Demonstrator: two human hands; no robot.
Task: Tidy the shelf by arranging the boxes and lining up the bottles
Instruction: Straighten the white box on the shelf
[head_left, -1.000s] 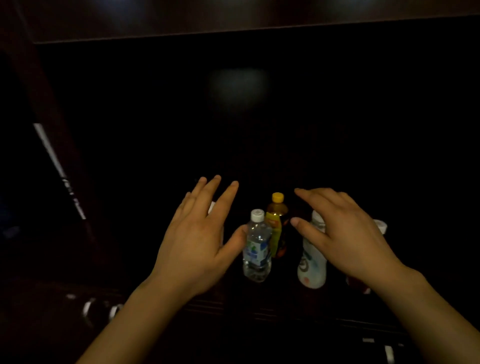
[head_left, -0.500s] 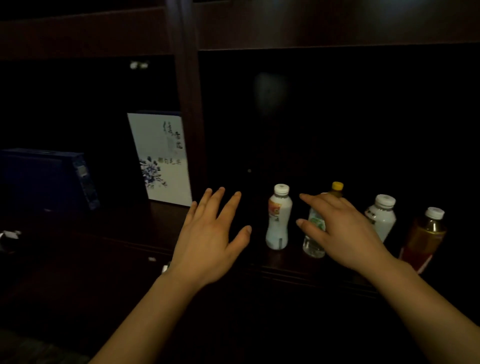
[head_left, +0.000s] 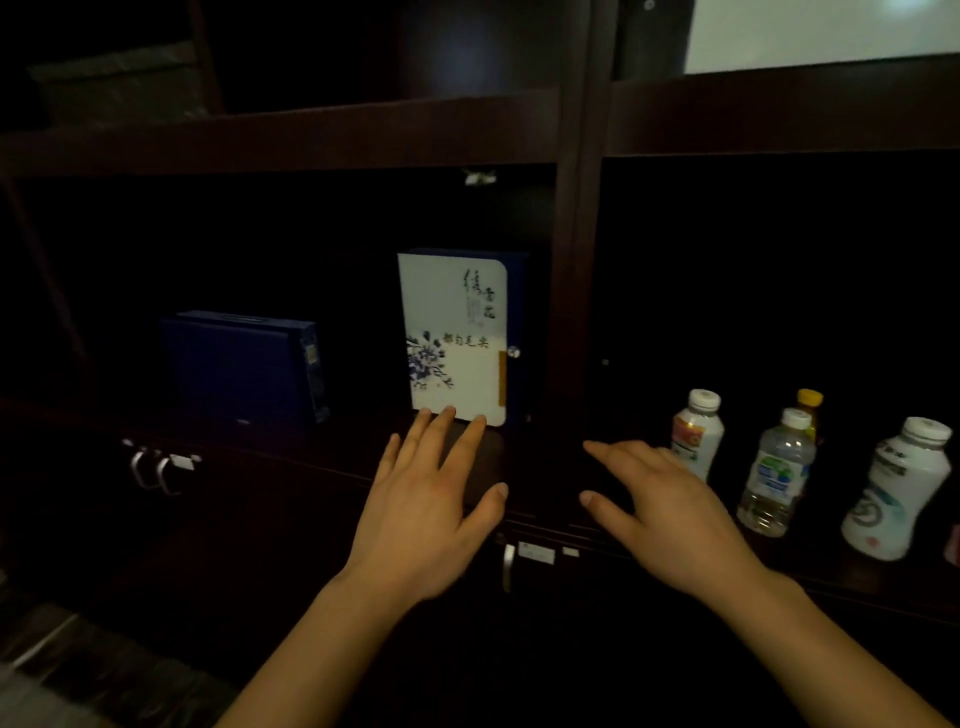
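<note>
The left hand was stretched out flat, palm down, fingers straight and spread, holding nothing. Its fingertips reached the lower edge of the white box, though whether they touched it could not be told. The right hand was likewise spread and held nothing, thumb apart from the fingers, hovering over the front of the shelf, just right of the left hand.

The white box stood upright in the left compartment, its blue flower print and dark lettering facing out, close against the upright divider. Further left, apart from it, stood a dark blue box, lower and wider.

Right of the divider the bottles stood upright. A small white bottle with a red label was partly hidden behind the right hand. A clear water bottle stood to its right, with a yellow-capped bottle just behind that, farther back. A large white bottle stood nearest the right edge.

Below the shelf, metal cabinet handles caught the dim light.
</note>
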